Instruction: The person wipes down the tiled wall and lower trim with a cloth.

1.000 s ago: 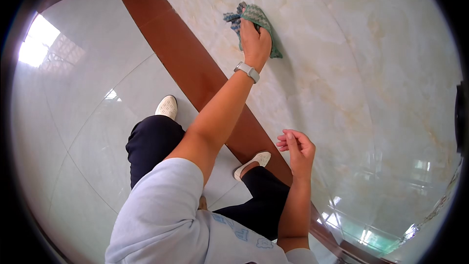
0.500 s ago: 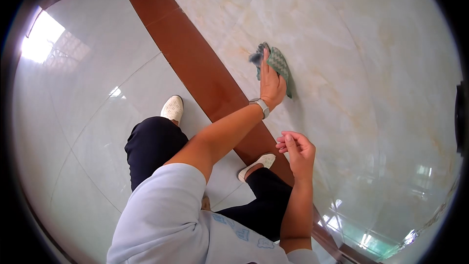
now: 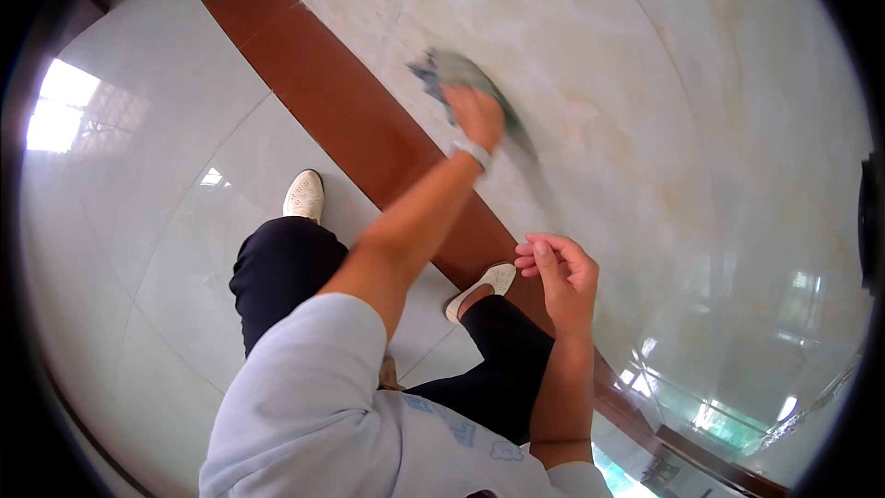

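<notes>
My left hand (image 3: 477, 118), with a pale watch (image 3: 475, 153) on its wrist, is blurred by motion. It holds a crumpled green-grey cloth (image 3: 458, 67) against a glossy cream marble-patterned tiled surface (image 3: 645, 111). The cloth sticks out past the fingers, and its far side trails down to the right. Lower down, my right hand (image 3: 564, 277) hovers in front of my body. Its fingers are loosely curled, the thumb lies along the near side, and nothing shows in it.
A reddish-brown strip (image 3: 332, 92) runs diagonally between the marble-patterned surface and a pale tiled floor (image 3: 175, 249). My feet show in cream shoes (image 3: 304, 195), one near the strip's lower part. Window light reflects on both glossy surfaces. A dark object (image 3: 868, 221) stands at the right edge.
My left hand and the cloth have moved up and to the left across the marble-patterned surface. My right hand has hardly moved. The view has shifted slightly.
</notes>
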{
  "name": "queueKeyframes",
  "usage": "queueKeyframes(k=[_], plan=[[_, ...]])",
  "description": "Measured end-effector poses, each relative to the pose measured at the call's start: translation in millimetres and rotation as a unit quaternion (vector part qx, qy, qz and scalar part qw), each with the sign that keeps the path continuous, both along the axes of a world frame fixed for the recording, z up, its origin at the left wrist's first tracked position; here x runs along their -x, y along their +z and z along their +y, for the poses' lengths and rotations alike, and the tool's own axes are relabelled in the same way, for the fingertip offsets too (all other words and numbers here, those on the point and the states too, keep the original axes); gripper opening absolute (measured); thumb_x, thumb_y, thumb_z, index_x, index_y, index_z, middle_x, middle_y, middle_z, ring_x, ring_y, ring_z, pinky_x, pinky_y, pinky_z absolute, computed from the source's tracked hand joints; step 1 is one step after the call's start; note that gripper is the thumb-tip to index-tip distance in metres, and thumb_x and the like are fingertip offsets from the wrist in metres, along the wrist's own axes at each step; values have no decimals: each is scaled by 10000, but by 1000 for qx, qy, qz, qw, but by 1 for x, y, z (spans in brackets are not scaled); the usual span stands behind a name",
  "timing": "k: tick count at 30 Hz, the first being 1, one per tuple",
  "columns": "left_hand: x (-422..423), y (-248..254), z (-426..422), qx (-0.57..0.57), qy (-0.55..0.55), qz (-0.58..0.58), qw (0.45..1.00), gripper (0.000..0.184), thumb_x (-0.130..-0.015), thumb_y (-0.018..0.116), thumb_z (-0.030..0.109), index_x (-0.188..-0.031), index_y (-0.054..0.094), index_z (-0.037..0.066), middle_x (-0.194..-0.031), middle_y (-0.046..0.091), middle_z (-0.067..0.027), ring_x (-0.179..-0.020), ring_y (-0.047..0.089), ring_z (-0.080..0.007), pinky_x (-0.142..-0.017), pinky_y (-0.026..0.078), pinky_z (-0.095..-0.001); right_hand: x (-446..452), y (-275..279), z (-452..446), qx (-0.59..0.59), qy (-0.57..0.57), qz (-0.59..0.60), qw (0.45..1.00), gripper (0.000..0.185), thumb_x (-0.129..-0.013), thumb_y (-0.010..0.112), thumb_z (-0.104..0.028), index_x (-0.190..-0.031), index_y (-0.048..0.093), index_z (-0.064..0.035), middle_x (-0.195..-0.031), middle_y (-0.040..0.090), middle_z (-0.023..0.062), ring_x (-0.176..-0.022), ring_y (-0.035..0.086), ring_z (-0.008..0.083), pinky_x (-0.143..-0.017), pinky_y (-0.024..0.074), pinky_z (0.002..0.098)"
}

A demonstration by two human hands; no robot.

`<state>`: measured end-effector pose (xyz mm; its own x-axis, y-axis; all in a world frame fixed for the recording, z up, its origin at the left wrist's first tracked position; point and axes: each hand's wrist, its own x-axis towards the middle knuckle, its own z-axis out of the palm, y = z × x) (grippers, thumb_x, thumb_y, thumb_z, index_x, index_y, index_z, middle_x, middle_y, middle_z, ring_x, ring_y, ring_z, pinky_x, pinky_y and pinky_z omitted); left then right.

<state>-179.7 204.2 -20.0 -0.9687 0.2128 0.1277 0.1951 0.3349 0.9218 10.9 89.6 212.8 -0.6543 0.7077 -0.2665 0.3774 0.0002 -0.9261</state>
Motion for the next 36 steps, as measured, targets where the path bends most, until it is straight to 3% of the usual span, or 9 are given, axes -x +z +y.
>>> queueKeyframes(k=[1, 3, 5, 11, 19, 22, 26, 31, 36], plan=[[-44, -22, 10, 75, -40, 89, 992, 428, -753, 433, -14, -1146, 458, -180, -1276, 362, -391, -1218, 307, -525, -1084, 165, -542, 1, 1, -1, 2, 4, 7, 1000, 208, -921, 570, -137, -1028, 623, 33, -872, 658, 98, -736, 616, 110, -655, 489, 223], [-108, 59, -18, -243, -28, 75, 967, 529, -835, 445, 50, -1297, 289, -155, -1401, 163, -390, -1301, 163, -538, -1104, 113, -533, 2, 3, -3, 3, 12, 19, 1000, 208, -922, 569, -136, -1030, 623, 34, -872, 658, 96, -738, 615, 108, -657, 489, 222], [-158, 82, -23, -241, -87, -19, 966, 560, -871, 463, 109, -1342, 246, -101, -1425, 119, -374, -1318, 138, -531, -1092, 108, -567, 3, 3, -4, 6, 7, 27, 1000, 209, -922, 568, -137, -1030, 623, 33, -871, 657, 94, -738, 614, 106, -658, 489, 221], [-174, 67, -12, -224, -86, 63, 969, 484, -872, 486, 133, -1302, 365, -52, -1429, 166, -344, -1322, 162, -510, -1043, 154, -639, -3, 7, -3, -5, -2, 42, 999, 209, -921, 572, -142, -1028, 626, 30, -860, 656, 85, -737, 612, 105, -659, 490, 224], [-10, 128, -30, -219, -74, 290, 929, 462, -820, 459, 54, -1274, 430, -26, -1439, 224, -290, -1344, 193, -443, -1092, 121, -564, -30, 13, -2, -25, -27, 35, 999, 201, -913, 587, -149, -1011, 635, 20, -838, 658, 83, -719, 609, 107, -653, 482, 221], [-15, 162, -12, -295, 13, 270, 916, 473, -797, 473, 44, -1266, 447, -4, -1423, 276, -276, -1340, 215, -431, -1088, 132, -558, -41, 12, -5, -42, -24, 47, 998, 193, -908, 591, -144, -1003, 637, 18, -830, 660, 87, -713, 616, 114, -650, 482, 222], [-101, 172, 1, -282, -83, 347, 891, 500, -757, 520, 72, -1257, 520, 91, -1377, 398, -176, -1306, 319, -345, -1038, 257, -527, -54, 10, -3, -58, -23, 39, 997, 191, -905, 593, -136, -1003, 635, 22, -830, 661, 90, -710, 621, 118, -645, 480, 221], [-175, 116, -24, -136, -319, 593, 726, 591, -687, 628, 215, -1268, 554, 294, -1279, 521, 117, -1037, 536, -188, -945, 389, -320, -57, 11, -2, -58, -46, 53, 996, 194, -905, 594, -136, -1005, 633, 26, -831, 662, 94, -708, 621, 114, -635, 478, 218], [-168, 28, -5, -123, -401, 574, 703, 511, -735, 618, 220, -1242, 575, 265, -1224, 568, 96, -1059, 550, -121, -929, 410, -279, -64, 9, 4, -55, -51, 37, 997, 234, -930, 559, -162, -1036, 607, 41, -873, 654, 91, -752, 615, 115, -679, 485, 226]])
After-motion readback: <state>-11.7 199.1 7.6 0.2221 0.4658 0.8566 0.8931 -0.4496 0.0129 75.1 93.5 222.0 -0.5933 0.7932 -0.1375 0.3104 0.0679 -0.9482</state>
